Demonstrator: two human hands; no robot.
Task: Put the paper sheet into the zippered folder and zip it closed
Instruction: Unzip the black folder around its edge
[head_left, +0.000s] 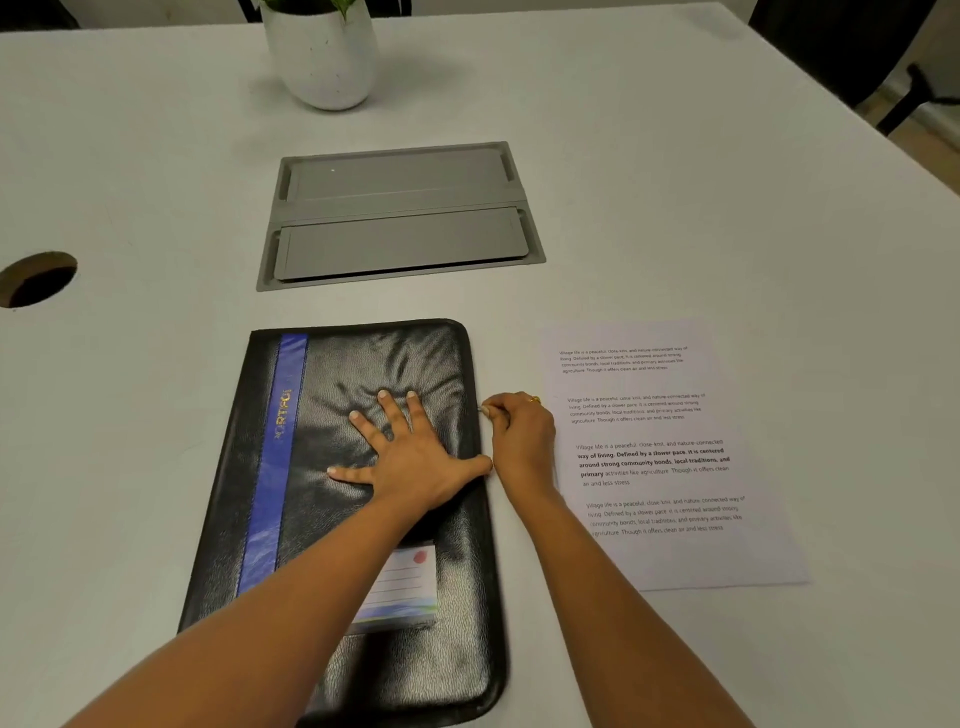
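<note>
A black zippered folder (332, 374) with a blue stripe lies closed on the white table in front of me. My left hand (410, 452) presses flat on its cover, fingers spread. My right hand (519, 436) sits at the folder's right edge, about halfway along, with its fingertips pinched on the small zipper pull (480, 409). The paper sheet (660, 457), printed with several short text blocks, lies flat on the table just right of the folder, partly under my right wrist.
A grey cable-access hatch (400, 213) is set into the table beyond the folder. A white plant pot (327, 57) stands at the far edge. A round cable hole (39, 278) opens at the left. A dark chair (852, 47) stands past the table's far right corner.
</note>
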